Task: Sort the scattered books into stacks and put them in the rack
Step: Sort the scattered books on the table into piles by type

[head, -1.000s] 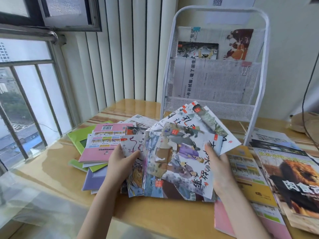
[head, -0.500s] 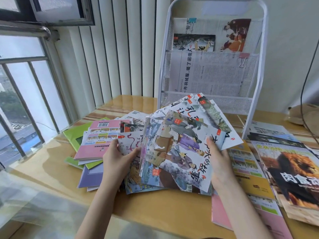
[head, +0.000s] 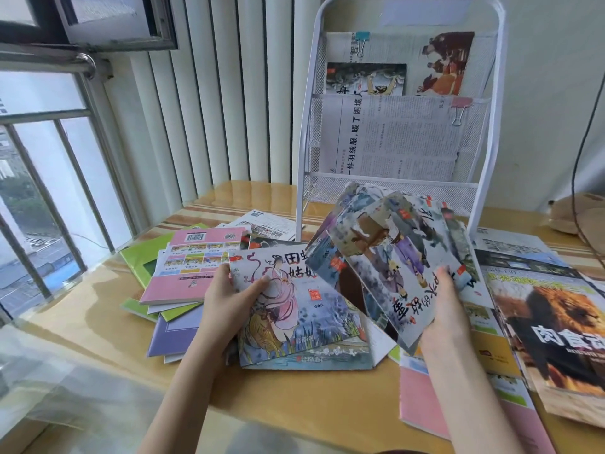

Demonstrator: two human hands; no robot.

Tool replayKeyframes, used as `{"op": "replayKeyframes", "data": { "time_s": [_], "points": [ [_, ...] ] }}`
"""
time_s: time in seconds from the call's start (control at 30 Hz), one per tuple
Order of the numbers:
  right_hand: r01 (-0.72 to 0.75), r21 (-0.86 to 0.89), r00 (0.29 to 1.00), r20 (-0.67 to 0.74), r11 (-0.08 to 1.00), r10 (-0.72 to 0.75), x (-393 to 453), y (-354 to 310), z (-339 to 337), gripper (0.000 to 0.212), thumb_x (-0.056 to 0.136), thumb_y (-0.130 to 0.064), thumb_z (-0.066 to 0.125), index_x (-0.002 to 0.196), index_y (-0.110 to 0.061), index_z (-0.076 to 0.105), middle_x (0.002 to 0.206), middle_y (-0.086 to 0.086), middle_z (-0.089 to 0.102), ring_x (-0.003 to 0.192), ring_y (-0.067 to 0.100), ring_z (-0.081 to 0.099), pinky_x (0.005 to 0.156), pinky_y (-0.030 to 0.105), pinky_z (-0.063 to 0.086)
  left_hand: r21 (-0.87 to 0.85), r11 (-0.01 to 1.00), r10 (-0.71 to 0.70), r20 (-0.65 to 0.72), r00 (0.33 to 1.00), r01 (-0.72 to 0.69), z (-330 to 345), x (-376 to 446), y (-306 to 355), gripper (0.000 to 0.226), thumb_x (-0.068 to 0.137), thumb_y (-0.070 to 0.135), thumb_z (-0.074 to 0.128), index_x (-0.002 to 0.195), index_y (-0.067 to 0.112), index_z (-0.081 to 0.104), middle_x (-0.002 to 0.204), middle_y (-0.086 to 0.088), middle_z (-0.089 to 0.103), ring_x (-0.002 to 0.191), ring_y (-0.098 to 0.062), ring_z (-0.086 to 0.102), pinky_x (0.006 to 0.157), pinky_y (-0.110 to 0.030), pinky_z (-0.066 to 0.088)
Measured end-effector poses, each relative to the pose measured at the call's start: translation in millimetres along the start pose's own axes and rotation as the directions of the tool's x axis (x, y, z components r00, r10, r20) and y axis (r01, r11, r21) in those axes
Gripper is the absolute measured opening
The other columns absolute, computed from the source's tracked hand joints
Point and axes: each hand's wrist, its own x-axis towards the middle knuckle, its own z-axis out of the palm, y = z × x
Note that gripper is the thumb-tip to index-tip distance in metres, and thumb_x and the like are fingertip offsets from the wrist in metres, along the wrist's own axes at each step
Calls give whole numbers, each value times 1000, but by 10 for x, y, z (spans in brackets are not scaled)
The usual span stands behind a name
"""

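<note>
My right hand (head: 445,309) grips a fanned bundle of illustrated picture books (head: 389,253), lifted and tilted above the table in front of the rack. My left hand (head: 229,299) holds the left edge of another picture book (head: 294,316) showing a figure in pink, which lies on top of more books on the table. The white mesh rack (head: 487,126) stands at the back, with clipped newspapers and one picture book (head: 366,78) in its pockets.
A pile of pink, green and purple workbooks (head: 193,267) lies at the left. At the right lie a lion-cover magazine (head: 553,332) and pink and yellow workbooks (head: 422,401). The wooden table (head: 311,407) meets a window with bars at the left.
The bundle has split: my right hand lifted its books up and to the right, uncovering the pink-figure book that my left hand holds on the table.
</note>
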Motion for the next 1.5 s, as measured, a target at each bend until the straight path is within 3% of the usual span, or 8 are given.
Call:
{"op": "replayKeyframes", "data": {
  "time_s": [0.23, 0.63, 0.77, 0.87, 0.97, 1.13, 1.3, 1.5],
  "points": [
    [71, -81, 997, 0, 994, -71, -31, 7, 23, 60, 84, -50, 61, 132, -18, 47, 140, 6, 46, 128, 23, 43, 101, 37, 35, 201, 971, -172, 218, 961, 128, 55, 87, 136, 65, 61, 53, 74, 96, 7, 45, 88, -14, 62, 80, -27, 63, 74, -46, 53],
    [38, -39, 998, 48, 999, -37, 33, 35, -7, 60, 79, -56, 63, 127, -23, 52, 133, 4, 53, 121, 23, 49, 100, 39, 38, 553, 809, 187, 85, 979, -203, 246, -88, 334, 51, 83, 20, 64, 130, 7, 48, 114, -12, 62, 109, -32, 55, 76, -32, 38],
    [64, -30, 995, 75, 998, -61, 1, 20, -11, 46, 82, -52, 62, 119, -26, 53, 114, -1, 54, 103, 17, 50, 86, 32, 39, 196, 953, 241, -30, 970, -230, 279, -146, 477, 31, 96, 10, 47, 125, 8, 58, 115, -6, 66, 107, -20, 61, 79, -22, 43],
    [90, -41, 992, 98, 995, -85, -14, 18, -6, 34, 80, -53, 63, 104, -29, 56, 105, -3, 58, 97, 17, 54, 81, 31, 43, -323, 945, 14, 183, 983, 47, 275, -173, 705, 32, 100, 31, 42, 108, 12, 66, 87, 0, 69, 77, -10, 65, 63, -18, 49],
    [141, -49, 983, 127, 989, -134, -24, 33, -11, 22, 80, -48, 66, 88, -28, 62, 96, -8, 63, 87, 13, 60, 78, 30, 47, -222, 975, 51, 343, 938, 28, 297, -161, 764, 43, 83, 54, 55, 94, 14, 66, 76, 1, 69, 66, -11, 62, 58, -20, 45],
    [299, -4, 941, 167, 954, -294, -75, 78, 7, 22, 69, -42, 74, 90, -35, 69, 98, -12, 72, 100, 13, 64, 96, 43, 48, -222, 975, 97, 392, 915, -9, 471, -186, 696, 33, 70, 23, 81, 96, 18, 61, 92, -1, 74, 81, -15, 72, 69, -31, 58],
    [289, 42, 944, 150, 956, -292, -103, 81, 32, 23, 78, -51, 63, 89, -31, 61, 95, -7, 67, 87, 14, 64, 76, 36, 54, -405, 911, 33, 253, 967, 75, 538, -257, 567, 25, 84, 6, 68, 104, 18, 60, 95, -5, 73, 80, -18, 71, 64, -28, 57],
    [222, 185, 970, 56, 957, -236, -36, 52, -5, 31, 84, -46, 63, 111, -30, 64, 116, -5, 65, 105, 20, 63, 90, 46, 52, -534, 809, -302, -21, 953, 245, 407, -111, 361, 29, 89, 11, 64, 115, 2, 56, 101, -18, 68, 74, -24, 66, 51, -27, 53]
  ]
}}
